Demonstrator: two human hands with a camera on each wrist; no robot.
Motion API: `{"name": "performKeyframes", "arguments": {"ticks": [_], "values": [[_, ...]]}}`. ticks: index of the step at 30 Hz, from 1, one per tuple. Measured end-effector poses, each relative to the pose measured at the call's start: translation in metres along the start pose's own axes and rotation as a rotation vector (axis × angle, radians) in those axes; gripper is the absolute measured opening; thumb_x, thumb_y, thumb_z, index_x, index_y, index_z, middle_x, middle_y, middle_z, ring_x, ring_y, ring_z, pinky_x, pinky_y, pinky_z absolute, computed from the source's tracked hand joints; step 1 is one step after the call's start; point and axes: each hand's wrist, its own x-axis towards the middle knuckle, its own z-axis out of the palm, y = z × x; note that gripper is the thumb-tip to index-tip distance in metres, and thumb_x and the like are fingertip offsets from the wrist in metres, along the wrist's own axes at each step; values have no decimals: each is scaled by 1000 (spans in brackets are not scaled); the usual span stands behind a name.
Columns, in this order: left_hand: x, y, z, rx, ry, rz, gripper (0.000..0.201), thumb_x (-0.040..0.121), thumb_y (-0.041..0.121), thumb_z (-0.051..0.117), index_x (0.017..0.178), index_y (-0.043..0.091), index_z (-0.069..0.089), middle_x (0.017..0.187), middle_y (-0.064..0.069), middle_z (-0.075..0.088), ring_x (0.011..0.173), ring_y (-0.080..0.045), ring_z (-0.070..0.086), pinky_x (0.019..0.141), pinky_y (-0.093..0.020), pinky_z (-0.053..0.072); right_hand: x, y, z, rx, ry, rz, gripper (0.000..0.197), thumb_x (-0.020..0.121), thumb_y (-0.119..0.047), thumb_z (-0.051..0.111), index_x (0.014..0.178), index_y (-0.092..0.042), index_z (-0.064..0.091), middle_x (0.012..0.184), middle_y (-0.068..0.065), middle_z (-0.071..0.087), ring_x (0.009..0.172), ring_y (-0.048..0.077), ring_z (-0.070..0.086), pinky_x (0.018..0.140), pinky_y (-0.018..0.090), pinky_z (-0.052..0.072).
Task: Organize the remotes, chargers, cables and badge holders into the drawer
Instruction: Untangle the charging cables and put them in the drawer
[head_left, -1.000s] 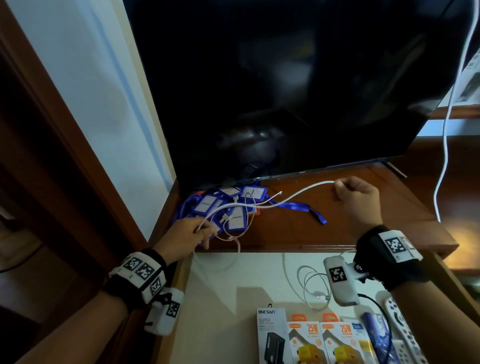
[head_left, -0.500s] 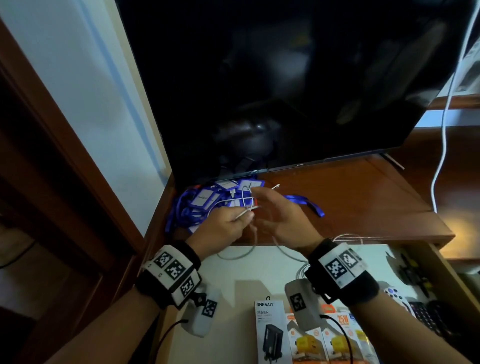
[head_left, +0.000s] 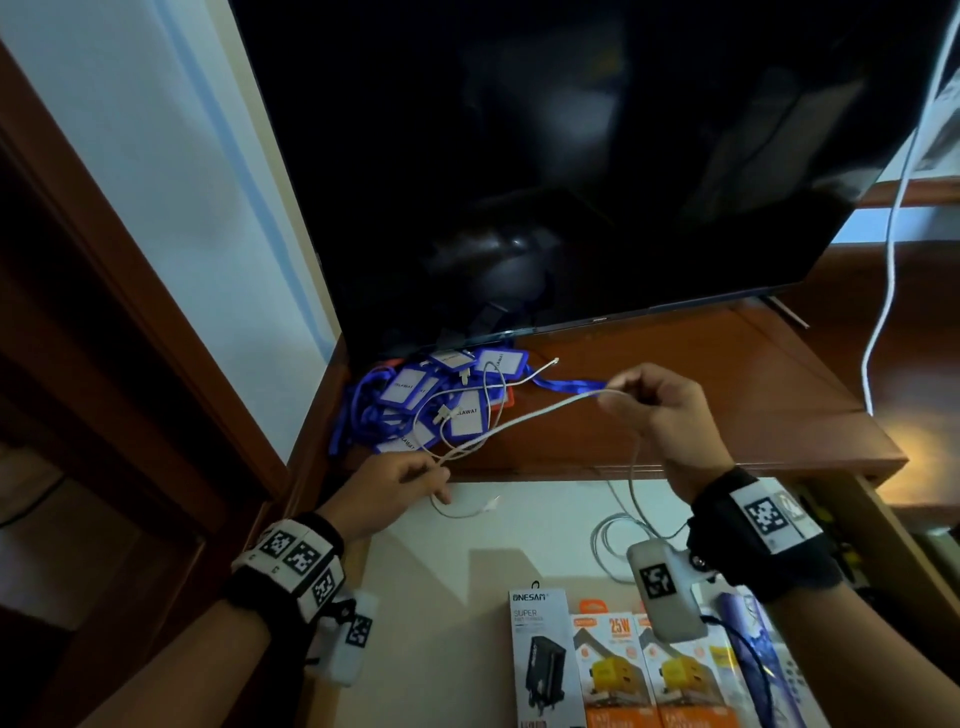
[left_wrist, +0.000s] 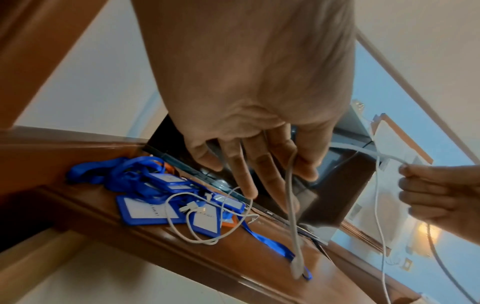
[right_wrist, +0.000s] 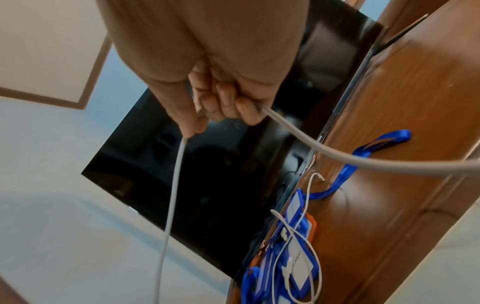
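A white cable (head_left: 524, 422) is stretched taut between my two hands above the wooden shelf (head_left: 727, 405). My left hand (head_left: 434, 470) pinches its lower end at the shelf's front edge, and the tail (head_left: 462, 512) droops into the drawer. My right hand (head_left: 618, 395) grips the cable in a fist (right_wrist: 221, 102), and the rest hangs down (head_left: 634, 467). In the left wrist view the cable (left_wrist: 291, 195) runs between thumb and fingers (left_wrist: 259, 168). Blue badge holders (head_left: 441, 405) lie piled at the shelf's left under a thin white cable (head_left: 485, 389).
The open drawer's white floor (head_left: 457, 561) holds a coiled cable (head_left: 613, 540), a black-and-white charger box (head_left: 540, 665) and orange charger boxes (head_left: 608, 670). A dark TV (head_left: 571, 156) stands over the shelf. Another white cable (head_left: 893, 208) hangs at the right.
My hands were together over the badge pile; the right hand has swung out to the right and the left has dropped toward the drawer edge, drawing the cable straight.
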Motion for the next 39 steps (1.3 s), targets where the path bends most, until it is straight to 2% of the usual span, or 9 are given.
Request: {"name": "performKeyframes", "arguments": {"ticks": [5, 9, 12, 15, 19, 24, 30, 33, 39], "values": [[0, 19, 1, -211, 104, -12, 28, 100, 17, 42, 77, 7, 55, 54, -3, 54, 64, -25, 60, 71, -24, 49, -2, 14, 4, -179, 72, 89, 16, 78, -6, 72, 90, -6, 61, 76, 1, 57, 72, 17, 54, 67, 26, 46], [2, 42, 8, -256, 154, 62, 30, 101, 15, 39, 75, 8, 55, 48, 6, 40, 51, -12, 44, 58, -21, 46, -8, 19, 22, -770, -158, 63, 83, 67, -39, 80, 137, -22, 40, 134, 4, 47, 125, 24, 41, 105, 47, 37], [2, 61, 17, -262, 118, 104, 30, 101, 15, 39, 76, 9, 55, 50, 6, 38, 50, -10, 40, 54, -18, 44, -17, 22, 44, -698, -370, 14, 98, 65, -44, 80, 145, -29, 26, 148, -1, 34, 134, 21, 31, 111, 49, 29], [3, 72, 25, -289, 106, 125, 29, 101, 17, 40, 77, 10, 55, 47, 8, 36, 50, -13, 40, 56, -21, 44, -24, 32, 60, -529, -424, 59, 70, 71, -33, 80, 131, -22, 46, 125, -7, 56, 112, 9, 52, 96, 27, 41], [1, 65, 19, -236, 114, 86, 30, 94, 27, 54, 69, 12, 57, 48, 7, 46, 50, -9, 46, 62, -24, 43, -25, 33, 57, -195, -236, 171, 14, 84, -9, 68, 73, -12, 59, 54, -6, 58, 50, 11, 51, 56, 26, 43], [-9, 40, 1, -137, -149, -47, 34, 83, 39, 68, 54, 24, 56, 55, 1, 52, 58, -16, 53, 67, -32, 46, -21, 23, 25, -30, -145, 132, 23, 75, 8, 70, 69, -7, 55, 50, -9, 55, 44, 2, 45, 46, 12, 37], [-18, 46, -14, -238, -57, -101, 36, 90, 38, 54, 66, 12, 54, 54, -3, 48, 71, -22, 64, 81, -35, 43, -10, 24, -2, -126, -34, 47, 20, 74, 2, 74, 72, -8, 57, 63, 1, 60, 57, 9, 54, 58, 18, 47], [-22, 50, -22, -469, 7, -110, 32, 89, 40, 56, 72, 14, 52, 50, 0, 30, 45, -16, 42, 65, -32, 41, -9, 32, -7, -163, 40, 54, 22, 73, -1, 76, 67, -9, 56, 57, -4, 58, 54, 7, 53, 59, 20, 46], [-23, 57, -26, -773, 95, -69, 32, 98, 21, 33, 86, 10, 60, 55, 2, 24, 39, -9, 22, 46, -22, 38, -17, 48, 3, -189, 33, 105, 23, 73, 0, 75, 62, -3, 55, 46, -10, 52, 41, -1, 43, 47, 11, 35]]}}
